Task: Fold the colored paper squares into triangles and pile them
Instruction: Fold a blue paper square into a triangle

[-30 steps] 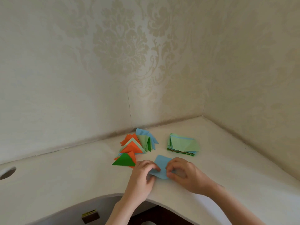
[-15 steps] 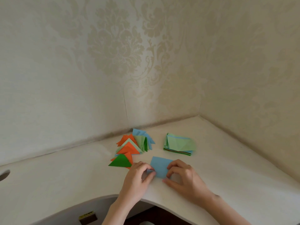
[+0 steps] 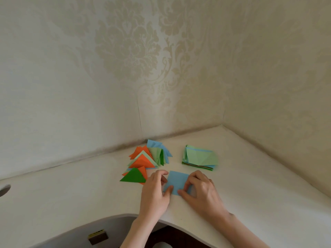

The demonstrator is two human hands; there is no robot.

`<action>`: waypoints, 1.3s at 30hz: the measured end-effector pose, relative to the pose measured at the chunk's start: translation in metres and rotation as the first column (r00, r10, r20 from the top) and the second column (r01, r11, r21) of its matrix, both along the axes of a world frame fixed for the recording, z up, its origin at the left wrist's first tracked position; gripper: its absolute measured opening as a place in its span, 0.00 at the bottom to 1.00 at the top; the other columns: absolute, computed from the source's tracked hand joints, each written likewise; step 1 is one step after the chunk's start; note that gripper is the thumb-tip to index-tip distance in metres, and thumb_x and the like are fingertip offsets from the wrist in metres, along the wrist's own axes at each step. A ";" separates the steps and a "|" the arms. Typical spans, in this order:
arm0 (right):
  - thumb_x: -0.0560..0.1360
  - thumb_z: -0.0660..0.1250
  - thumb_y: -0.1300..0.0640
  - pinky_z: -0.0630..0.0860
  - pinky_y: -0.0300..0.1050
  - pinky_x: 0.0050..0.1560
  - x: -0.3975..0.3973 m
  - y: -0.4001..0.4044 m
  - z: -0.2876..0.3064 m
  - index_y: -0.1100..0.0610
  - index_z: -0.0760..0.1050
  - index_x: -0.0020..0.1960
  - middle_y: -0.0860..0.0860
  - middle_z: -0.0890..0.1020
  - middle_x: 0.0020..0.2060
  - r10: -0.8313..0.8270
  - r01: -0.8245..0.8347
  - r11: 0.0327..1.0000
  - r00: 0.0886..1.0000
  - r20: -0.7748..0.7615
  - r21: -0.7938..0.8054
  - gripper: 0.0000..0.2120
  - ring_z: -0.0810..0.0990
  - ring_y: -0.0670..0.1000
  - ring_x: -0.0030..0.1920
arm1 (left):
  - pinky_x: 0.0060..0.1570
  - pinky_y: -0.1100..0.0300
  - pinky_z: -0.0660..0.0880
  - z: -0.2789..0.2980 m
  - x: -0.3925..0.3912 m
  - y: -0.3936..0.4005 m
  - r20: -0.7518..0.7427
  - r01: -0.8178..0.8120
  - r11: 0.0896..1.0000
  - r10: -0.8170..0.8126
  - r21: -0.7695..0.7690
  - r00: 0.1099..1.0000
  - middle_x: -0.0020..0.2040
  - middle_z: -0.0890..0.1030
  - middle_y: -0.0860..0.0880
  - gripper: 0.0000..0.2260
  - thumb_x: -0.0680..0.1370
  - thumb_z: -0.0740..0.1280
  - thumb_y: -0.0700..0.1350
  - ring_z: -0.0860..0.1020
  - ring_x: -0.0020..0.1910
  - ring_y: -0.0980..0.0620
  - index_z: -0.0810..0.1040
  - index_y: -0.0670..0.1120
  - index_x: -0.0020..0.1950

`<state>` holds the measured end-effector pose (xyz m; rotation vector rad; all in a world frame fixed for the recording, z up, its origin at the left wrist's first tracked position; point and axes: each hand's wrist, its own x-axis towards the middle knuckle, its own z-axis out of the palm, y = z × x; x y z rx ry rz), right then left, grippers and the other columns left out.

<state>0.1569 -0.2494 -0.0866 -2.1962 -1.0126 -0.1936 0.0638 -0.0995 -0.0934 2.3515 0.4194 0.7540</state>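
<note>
Both forearms come up from the bottom edge, bare, converging toward the middle — hands close together, palms down, knuckles up. Left hand [image 3: 155, 191]: fingers curled, thumb stretched out to the right and lying flat, index tucked above it; whether that's a real pinch grip can't be told from here. Right hand [image 3: 200, 191]: fingers bent with the tips pressing down, thumb pointing left toward the left thumb — the two thumbs nearly meet.

White desk [image 3: 71, 199] bears triangles [image 3: 143, 161], squares [image 3: 200, 158], blue sheet [image 3: 177, 181].
</note>
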 end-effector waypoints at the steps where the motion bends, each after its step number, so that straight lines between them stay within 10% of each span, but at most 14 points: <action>1: 0.66 0.71 0.42 0.73 0.44 0.49 0.001 -0.001 0.000 0.48 0.74 0.40 0.42 0.71 0.44 -0.005 0.005 1.000 1.000 -0.016 0.020 0.12 0.74 0.44 0.46 | 0.45 0.72 0.69 0.000 -0.001 0.002 0.005 0.000 1.000 0.000 -0.024 1.000 0.45 0.74 0.58 0.16 0.73 0.72 0.43 0.73 0.46 0.61 0.72 0.53 0.57; 11: 0.74 0.69 0.53 0.54 0.27 0.63 0.015 -0.013 0.014 0.50 0.65 0.70 0.39 0.66 0.60 0.138 -0.162 0.974 0.979 -0.147 -0.161 0.26 0.64 0.42 0.64 | 0.47 0.68 0.70 -0.001 -0.002 0.009 -0.006 0.059 0.997 -0.058 0.049 0.998 0.43 0.72 0.57 0.13 0.74 0.68 0.32 0.74 0.46 0.59 0.79 0.51 0.42; 19: 0.68 0.69 0.67 0.70 0.30 0.45 0.023 -0.016 0.014 0.54 0.82 0.51 0.45 0.79 0.44 0.085 -0.086 0.995 0.996 -0.040 -0.041 0.14 0.77 0.44 0.43 | 0.43 0.55 0.75 0.010 -0.006 -0.003 -0.030 0.078 0.921 -0.072 0.381 0.997 0.43 0.72 0.53 0.02 0.74 0.69 0.42 0.70 0.44 0.52 0.80 0.49 0.44; 24: 0.64 0.77 0.60 0.67 0.30 0.35 0.012 -0.017 0.019 0.49 0.80 0.40 0.41 0.73 0.34 0.089 -0.089 0.996 0.996 0.003 0.025 0.09 0.73 0.42 0.37 | 0.49 0.57 0.71 0.015 -0.022 -0.027 -0.069 0.043 0.911 -0.017 0.409 0.997 0.46 0.77 0.58 0.21 0.75 0.56 0.67 0.73 0.47 0.55 0.78 0.53 0.51; 30: 0.69 0.74 0.45 0.67 0.41 0.44 0.016 -0.012 0.021 0.45 0.82 0.46 0.43 0.71 0.42 0.033 -0.026 0.992 0.998 0.053 -0.125 0.08 0.69 0.43 0.43 | 0.44 0.58 0.72 0.011 -0.023 -0.012 -0.054 0.024 0.917 -0.002 0.399 0.999 0.42 0.78 0.58 0.06 0.73 0.65 0.53 0.76 0.46 0.55 0.73 0.52 0.44; 39: 0.72 0.69 0.42 0.67 0.46 0.50 0.014 -0.003 0.009 0.47 0.81 0.43 0.42 0.72 0.43 -0.066 0.063 0.993 0.998 -0.024 -0.096 0.09 0.70 0.44 0.48 | 0.38 0.60 0.67 0.003 -0.018 0.008 0.016 -0.174 0.925 0.179 0.338 0.984 0.39 0.73 0.56 0.11 0.65 0.78 0.44 0.69 0.39 0.52 0.76 0.51 0.37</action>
